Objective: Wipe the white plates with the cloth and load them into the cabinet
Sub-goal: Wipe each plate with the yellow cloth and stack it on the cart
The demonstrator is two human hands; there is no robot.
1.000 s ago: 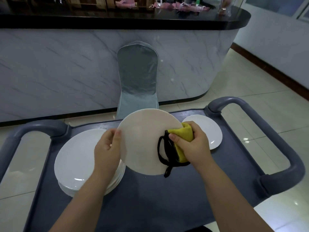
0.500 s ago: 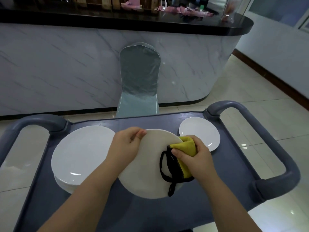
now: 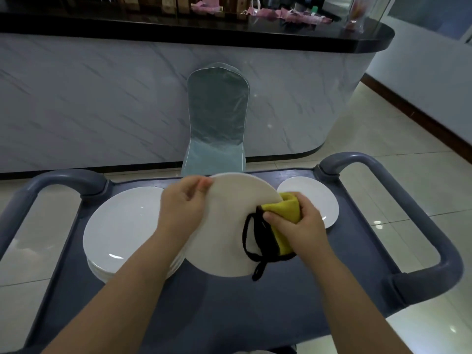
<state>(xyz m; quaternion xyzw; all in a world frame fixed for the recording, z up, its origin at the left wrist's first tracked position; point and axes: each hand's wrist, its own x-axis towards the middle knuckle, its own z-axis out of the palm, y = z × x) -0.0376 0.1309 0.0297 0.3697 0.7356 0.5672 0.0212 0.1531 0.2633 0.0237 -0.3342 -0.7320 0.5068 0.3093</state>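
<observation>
Repositioned since a second ago, the left hand (image 3: 182, 205) pinches the tilted plate (image 3: 222, 226) at its far rim, steadying it over the cart (image 3: 229, 307). The right hand (image 3: 298, 226) grips the yellow cloth (image 3: 284, 212), folded over the right rim for wiping. The plate stack (image 3: 122, 231) sits at the left edge.

A plate (image 3: 224, 226) is held over the middle of a cart (image 3: 229, 315). It is gripped at its 11 o'clock rim by the left hand (image 3: 184, 205); a cloth (image 3: 283, 213) is pressed to its 3 o'clock edge by the right hand (image 3: 298, 226). A stack of plates (image 3: 122, 226) is set at 9 o'clock and a single plate (image 3: 314, 198) at 2 o'clock — both on the cart. Behind the cart, at 12 o'clock, a chair (image 3: 217, 118) is placed before a counter (image 3: 102, 98).
</observation>
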